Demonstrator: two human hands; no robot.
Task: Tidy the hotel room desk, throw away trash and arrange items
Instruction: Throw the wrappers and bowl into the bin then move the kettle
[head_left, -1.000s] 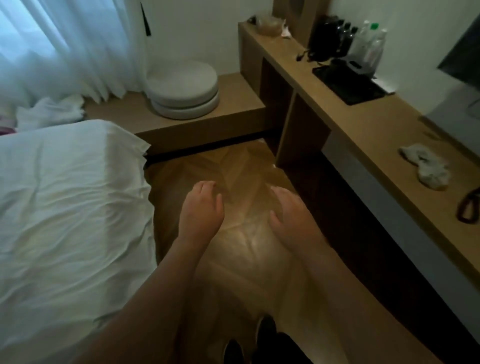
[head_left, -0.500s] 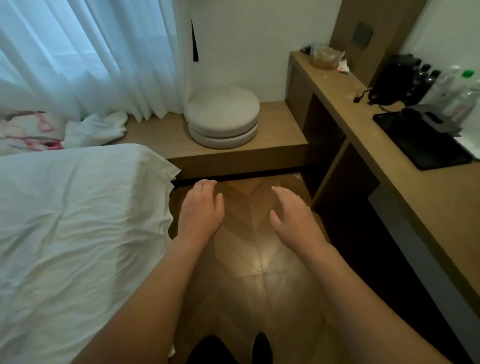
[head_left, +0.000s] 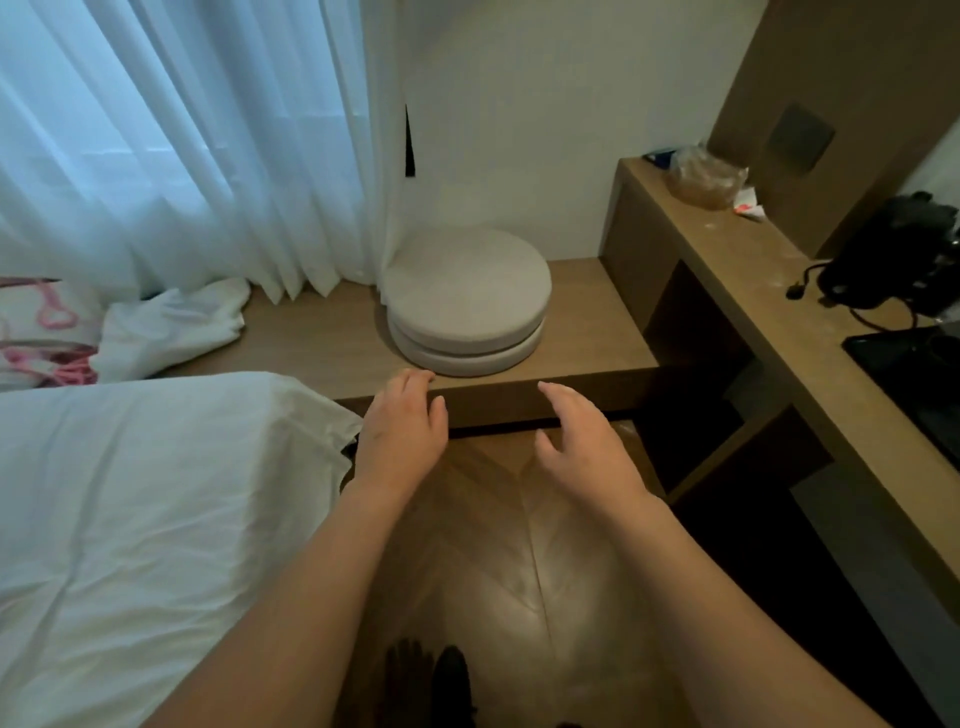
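My left hand (head_left: 402, 434) and my right hand (head_left: 587, 452) hang in front of me over the wooden floor, palms down, fingers relaxed, holding nothing. The long wooden desk (head_left: 753, 291) runs along the right wall. At its far end lie a crumpled clear plastic bag (head_left: 704, 176), a small white and red wrapper (head_left: 748, 207) and a small blue item (head_left: 658, 155). A black kettle (head_left: 898, 254) with its cord stands further along, beside a black tray (head_left: 914, 374) at the right edge. Both hands are well short of the desk.
A bed with white sheets (head_left: 130, 519) fills the left. A low wooden bench (head_left: 587, 332) below the sheer curtain (head_left: 182, 140) carries two stacked round grey cushions (head_left: 467, 296) and a white cloth (head_left: 171, 322). Open shelves (head_left: 696, 364) sit under the desk.
The view has swung left and toward the far end of the room; the desk's near part with the bottles has left the frame. Both hands stay empty.
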